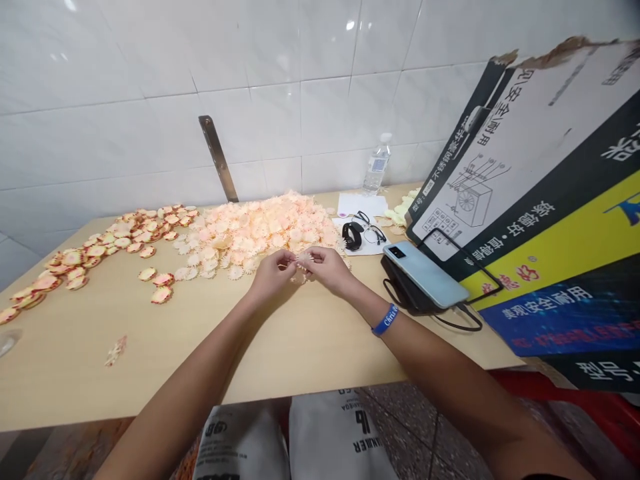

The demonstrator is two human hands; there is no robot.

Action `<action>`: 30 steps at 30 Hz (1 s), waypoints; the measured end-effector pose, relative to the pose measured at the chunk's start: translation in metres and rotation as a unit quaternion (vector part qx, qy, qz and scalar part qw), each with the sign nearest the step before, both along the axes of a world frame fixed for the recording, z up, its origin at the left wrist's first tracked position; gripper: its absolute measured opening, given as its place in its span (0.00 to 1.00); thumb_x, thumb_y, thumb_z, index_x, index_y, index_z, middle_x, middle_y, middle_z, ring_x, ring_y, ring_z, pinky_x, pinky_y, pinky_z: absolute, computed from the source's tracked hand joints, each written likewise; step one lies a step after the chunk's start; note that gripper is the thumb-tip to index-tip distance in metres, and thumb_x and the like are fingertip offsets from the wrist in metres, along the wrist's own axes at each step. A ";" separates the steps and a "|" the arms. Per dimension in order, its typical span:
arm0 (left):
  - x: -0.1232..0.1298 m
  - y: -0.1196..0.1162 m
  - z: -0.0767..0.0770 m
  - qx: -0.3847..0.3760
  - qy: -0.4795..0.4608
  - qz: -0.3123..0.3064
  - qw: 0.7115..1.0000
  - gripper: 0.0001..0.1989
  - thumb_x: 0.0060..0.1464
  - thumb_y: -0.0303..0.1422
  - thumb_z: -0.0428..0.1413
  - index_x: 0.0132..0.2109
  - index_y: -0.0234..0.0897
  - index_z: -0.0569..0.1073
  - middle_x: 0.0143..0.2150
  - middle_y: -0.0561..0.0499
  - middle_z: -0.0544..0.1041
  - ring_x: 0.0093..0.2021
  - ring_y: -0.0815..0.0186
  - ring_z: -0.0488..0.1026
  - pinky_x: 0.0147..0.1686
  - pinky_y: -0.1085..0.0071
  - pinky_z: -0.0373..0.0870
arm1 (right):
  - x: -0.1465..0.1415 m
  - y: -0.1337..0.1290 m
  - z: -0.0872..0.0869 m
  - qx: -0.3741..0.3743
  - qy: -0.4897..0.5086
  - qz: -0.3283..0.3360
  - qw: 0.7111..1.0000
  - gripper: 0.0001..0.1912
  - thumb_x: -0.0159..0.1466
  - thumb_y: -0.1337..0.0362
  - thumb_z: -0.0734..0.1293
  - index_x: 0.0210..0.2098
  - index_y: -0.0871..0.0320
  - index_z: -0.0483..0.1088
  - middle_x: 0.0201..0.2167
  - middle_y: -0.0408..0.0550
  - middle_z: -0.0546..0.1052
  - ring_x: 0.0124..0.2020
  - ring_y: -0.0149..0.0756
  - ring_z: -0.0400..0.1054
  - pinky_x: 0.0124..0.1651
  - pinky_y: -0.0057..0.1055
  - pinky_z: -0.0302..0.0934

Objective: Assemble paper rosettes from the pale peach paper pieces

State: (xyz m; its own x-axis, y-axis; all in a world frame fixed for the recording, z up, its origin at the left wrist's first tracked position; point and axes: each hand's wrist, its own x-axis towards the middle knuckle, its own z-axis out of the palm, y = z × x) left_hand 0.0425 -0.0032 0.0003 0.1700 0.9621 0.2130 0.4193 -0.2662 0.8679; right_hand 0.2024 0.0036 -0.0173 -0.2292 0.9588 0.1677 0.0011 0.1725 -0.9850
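Note:
My left hand and my right hand meet above the light wooden table, their fingertips pinching a small pale scalloped flower piece from both sides. Its material is hard to tell. Just beyond my hands lies a broad heap of similar peach-white scalloped pieces, touching neither hand as far as I can see. To the left runs a looser band of red-and-yellow rosettes. One stray pinkish piece lies nearer the front edge.
Right of my hands lie a pale blue phone on a dark cable, a black watch, and glasses on white paper. A water bottle stands at the back. Printed boards lean at the right, against a white tiled wall.

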 end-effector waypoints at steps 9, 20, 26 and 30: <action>-0.008 -0.001 -0.003 -0.005 -0.046 -0.007 0.999 0.09 0.51 0.36 0.56 0.34 0.34 0.75 0.32 0.49 0.78 0.32 0.67 0.74 0.33 0.73 0.69 | 0.000 0.000 -0.003 -0.028 0.018 -0.004 0.999 0.15 0.55 0.52 0.71 0.26 0.59 0.70 0.19 0.42 0.72 0.22 0.29 0.66 0.24 0.26 0.61; -0.005 -0.007 -0.001 -0.026 -0.054 0.002 0.998 0.09 0.50 0.37 0.57 0.33 0.35 0.75 0.32 0.49 0.79 0.33 0.65 0.74 0.34 0.71 0.68 | 0.000 -0.004 0.003 -0.057 0.052 -0.019 0.997 0.17 0.51 0.52 0.74 0.24 0.60 0.70 0.20 0.42 0.72 0.22 0.28 0.66 0.25 0.26 0.62; -0.005 -0.007 -0.003 -0.026 -0.044 0.004 0.999 0.10 0.52 0.37 0.56 0.33 0.34 0.75 0.30 0.50 0.78 0.32 0.66 0.73 0.32 0.72 0.67 | 0.000 -0.004 0.001 -0.064 0.032 -0.009 0.997 0.19 0.49 0.51 0.75 0.26 0.59 0.70 0.18 0.41 0.71 0.21 0.28 0.64 0.22 0.25 0.59; -0.005 -0.006 -0.005 -0.026 -0.046 -0.016 0.998 0.11 0.54 0.38 0.54 0.32 0.34 0.74 0.29 0.50 0.77 0.30 0.66 0.73 0.31 0.72 0.67 | 0.000 -0.004 0.001 -0.053 0.026 -0.008 0.998 0.20 0.50 0.50 0.75 0.24 0.60 0.70 0.19 0.42 0.71 0.21 0.28 0.64 0.22 0.25 0.59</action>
